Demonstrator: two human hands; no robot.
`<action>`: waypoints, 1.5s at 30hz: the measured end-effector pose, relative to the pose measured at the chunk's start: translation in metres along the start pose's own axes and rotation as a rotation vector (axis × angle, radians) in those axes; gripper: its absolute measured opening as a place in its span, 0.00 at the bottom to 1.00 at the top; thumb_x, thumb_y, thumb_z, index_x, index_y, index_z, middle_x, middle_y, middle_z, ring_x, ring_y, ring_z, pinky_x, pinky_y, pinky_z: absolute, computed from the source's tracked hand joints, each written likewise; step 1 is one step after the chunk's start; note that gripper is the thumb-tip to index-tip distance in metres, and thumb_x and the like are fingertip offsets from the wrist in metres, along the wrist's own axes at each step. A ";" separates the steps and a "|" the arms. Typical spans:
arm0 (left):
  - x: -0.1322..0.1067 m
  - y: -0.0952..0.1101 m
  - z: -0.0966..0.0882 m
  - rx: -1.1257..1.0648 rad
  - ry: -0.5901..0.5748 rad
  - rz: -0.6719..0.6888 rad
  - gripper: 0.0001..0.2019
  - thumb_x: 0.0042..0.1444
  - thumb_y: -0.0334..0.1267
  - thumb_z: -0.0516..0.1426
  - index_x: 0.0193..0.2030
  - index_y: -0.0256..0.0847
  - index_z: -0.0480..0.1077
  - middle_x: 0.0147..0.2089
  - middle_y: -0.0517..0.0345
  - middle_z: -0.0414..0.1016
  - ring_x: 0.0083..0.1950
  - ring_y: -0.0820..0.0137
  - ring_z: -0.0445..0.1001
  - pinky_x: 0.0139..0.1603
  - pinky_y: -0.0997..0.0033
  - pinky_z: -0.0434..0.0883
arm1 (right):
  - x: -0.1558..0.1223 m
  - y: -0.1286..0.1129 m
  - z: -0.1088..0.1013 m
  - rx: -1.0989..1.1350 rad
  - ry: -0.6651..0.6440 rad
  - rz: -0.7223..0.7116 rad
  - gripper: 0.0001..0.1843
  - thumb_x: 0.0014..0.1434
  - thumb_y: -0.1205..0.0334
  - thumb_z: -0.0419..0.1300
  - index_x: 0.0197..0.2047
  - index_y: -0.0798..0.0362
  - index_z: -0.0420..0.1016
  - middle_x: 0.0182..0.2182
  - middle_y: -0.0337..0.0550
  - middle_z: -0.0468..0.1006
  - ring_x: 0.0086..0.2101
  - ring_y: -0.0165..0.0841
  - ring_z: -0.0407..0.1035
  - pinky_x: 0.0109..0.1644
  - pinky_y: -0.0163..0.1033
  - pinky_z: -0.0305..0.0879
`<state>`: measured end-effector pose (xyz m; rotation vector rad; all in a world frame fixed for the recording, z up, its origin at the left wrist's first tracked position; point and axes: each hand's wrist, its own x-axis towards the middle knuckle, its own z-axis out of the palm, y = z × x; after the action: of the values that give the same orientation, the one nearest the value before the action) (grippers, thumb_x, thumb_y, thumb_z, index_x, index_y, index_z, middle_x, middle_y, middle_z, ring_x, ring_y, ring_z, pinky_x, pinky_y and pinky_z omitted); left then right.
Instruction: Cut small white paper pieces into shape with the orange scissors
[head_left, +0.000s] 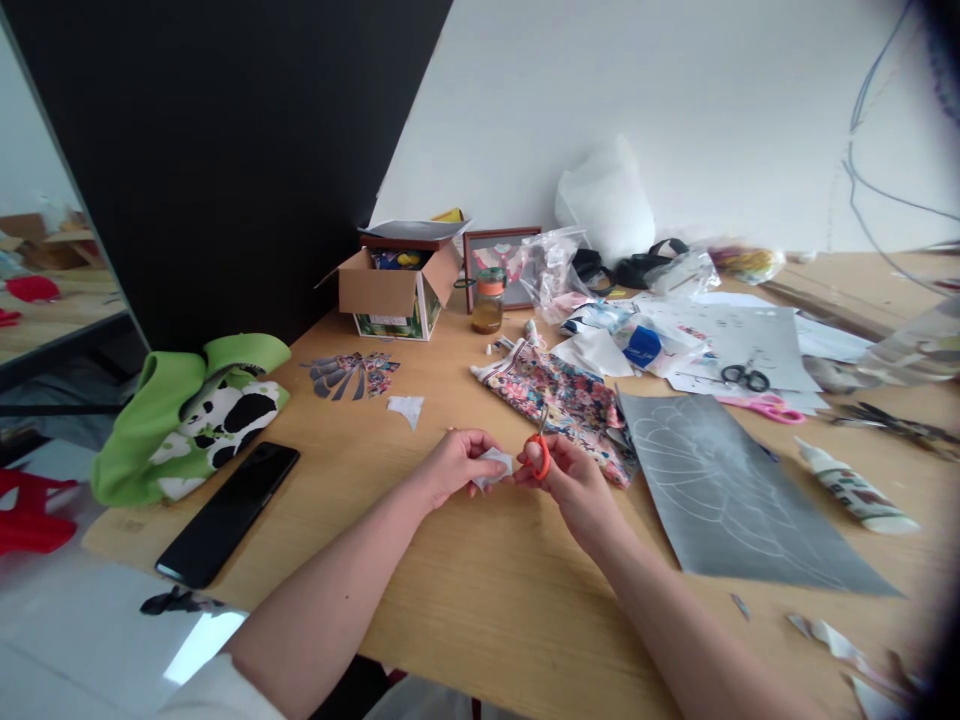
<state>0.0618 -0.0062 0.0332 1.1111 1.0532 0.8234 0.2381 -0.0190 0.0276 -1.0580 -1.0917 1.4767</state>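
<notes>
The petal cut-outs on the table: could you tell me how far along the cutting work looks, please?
Done: a fan of cut petal pieces lies laid out on the table. In hand: the left hand holds a small white piece while the right hand works orange-handled scissors on it. Left: the grey sheet shows drawn outlines, apparently uncut.

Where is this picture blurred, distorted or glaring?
Head view: wide-lens bending at the edges, dark corner at right; the plastic bag far right is blurred; glare on the floor lower left; left hand with white scrap and right hand with orange scissors are sharp.
</notes>
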 end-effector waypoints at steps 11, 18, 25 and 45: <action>-0.004 0.001 0.005 0.206 -0.045 -0.076 0.18 0.43 0.31 0.61 0.43 0.39 0.64 0.29 0.63 0.74 0.17 0.81 0.62 0.17 0.80 0.53 | 0.002 0.004 0.002 0.007 -0.025 0.013 0.25 0.36 0.54 0.77 0.32 0.55 0.71 0.28 0.38 0.74 0.28 0.31 0.70 0.33 0.35 0.65; -0.006 0.002 0.009 0.267 -0.066 -0.055 0.23 0.44 0.29 0.60 0.49 0.40 0.62 0.28 0.68 0.68 0.18 0.82 0.62 0.18 0.80 0.55 | 0.001 0.007 0.003 -0.023 -0.045 0.056 0.30 0.33 0.56 0.78 0.37 0.53 0.69 0.26 0.38 0.75 0.26 0.32 0.70 0.30 0.35 0.66; -0.003 -0.002 0.011 0.223 -0.046 -0.077 0.17 0.44 0.32 0.62 0.42 0.38 0.65 0.26 0.65 0.71 0.17 0.80 0.62 0.17 0.79 0.55 | 0.001 0.004 0.005 -0.028 0.052 -0.007 0.28 0.33 0.54 0.76 0.34 0.52 0.69 0.31 0.38 0.73 0.27 0.31 0.69 0.29 0.35 0.65; 0.003 -0.001 0.004 -0.235 0.099 -0.009 0.11 0.37 0.32 0.64 0.30 0.34 0.70 0.25 0.58 0.73 0.21 0.76 0.68 0.18 0.77 0.62 | 0.000 -0.001 0.003 -0.113 0.024 -0.026 0.27 0.40 0.45 0.73 0.35 0.53 0.70 0.31 0.41 0.74 0.30 0.33 0.70 0.36 0.38 0.64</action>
<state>0.0662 -0.0049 0.0321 0.8739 1.0134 0.9767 0.2358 -0.0189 0.0292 -1.1328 -1.1795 1.3915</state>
